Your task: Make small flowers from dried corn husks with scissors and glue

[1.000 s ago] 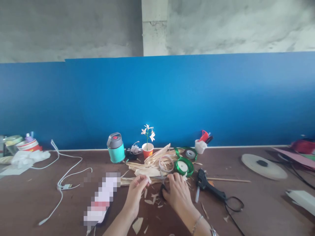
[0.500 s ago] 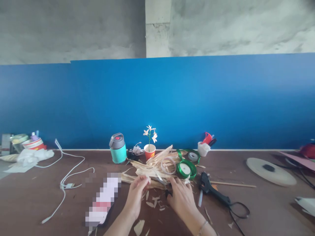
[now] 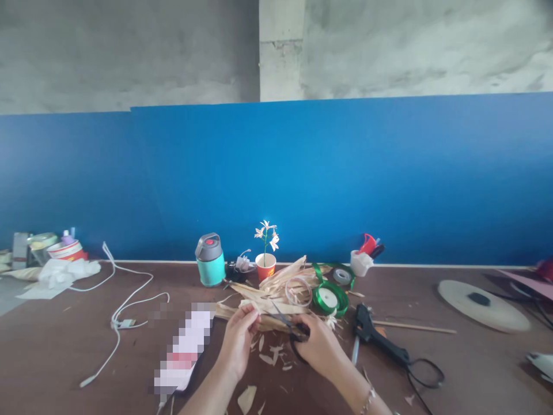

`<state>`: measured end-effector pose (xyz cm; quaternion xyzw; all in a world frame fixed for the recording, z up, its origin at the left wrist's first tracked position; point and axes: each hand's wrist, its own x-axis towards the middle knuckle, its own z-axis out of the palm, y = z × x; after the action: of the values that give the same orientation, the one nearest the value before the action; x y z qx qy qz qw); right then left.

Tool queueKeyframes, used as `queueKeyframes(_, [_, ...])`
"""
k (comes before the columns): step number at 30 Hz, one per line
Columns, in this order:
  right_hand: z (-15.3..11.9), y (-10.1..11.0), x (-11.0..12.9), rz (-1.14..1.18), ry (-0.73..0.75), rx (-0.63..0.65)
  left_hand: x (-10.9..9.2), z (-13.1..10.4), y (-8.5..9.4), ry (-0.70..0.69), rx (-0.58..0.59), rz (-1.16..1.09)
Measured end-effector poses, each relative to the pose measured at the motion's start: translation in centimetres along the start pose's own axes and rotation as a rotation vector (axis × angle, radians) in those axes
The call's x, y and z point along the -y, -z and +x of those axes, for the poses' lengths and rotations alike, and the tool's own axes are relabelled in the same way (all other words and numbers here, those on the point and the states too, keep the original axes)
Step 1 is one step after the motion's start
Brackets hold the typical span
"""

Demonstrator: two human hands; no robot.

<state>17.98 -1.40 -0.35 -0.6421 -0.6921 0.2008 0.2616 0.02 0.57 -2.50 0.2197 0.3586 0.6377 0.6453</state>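
My right hand (image 3: 317, 344) is closed round the black handles of a pair of scissors (image 3: 283, 318), its blades parted and pointing left toward my other hand. Pinched between the thumb and fingers of my left hand (image 3: 239, 334) is a small pale piece of husk (image 3: 250, 304), mostly covered by the fingertips. Behind both hands lies a heap of dried husks (image 3: 276, 285) with a clear ring of tape (image 3: 298, 290) on it. Small husk scraps (image 3: 270, 358) are scattered on the table between my wrists.
A paper cup (image 3: 265, 267) holds a stem of white flowers. Green ribbon (image 3: 330, 298) and a black glue gun (image 3: 380, 337) lie to the right. On the left are a teal flask (image 3: 211, 268), a blurred-out phone (image 3: 185, 351) and a white cable (image 3: 114, 317). A blue partition (image 3: 276, 173) stands behind.
My right hand has lifted the scissors from the table area, and their blades now show open near my left hand. My left hand stays pinched. The view has shifted slightly.
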Motion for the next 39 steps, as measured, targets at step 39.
queueKeyframes(39, [-1.7,-2.2,2.7,0.562,0.189,0.094,-0.3,-1.6,-0.9,0.085,0.225,0.055])
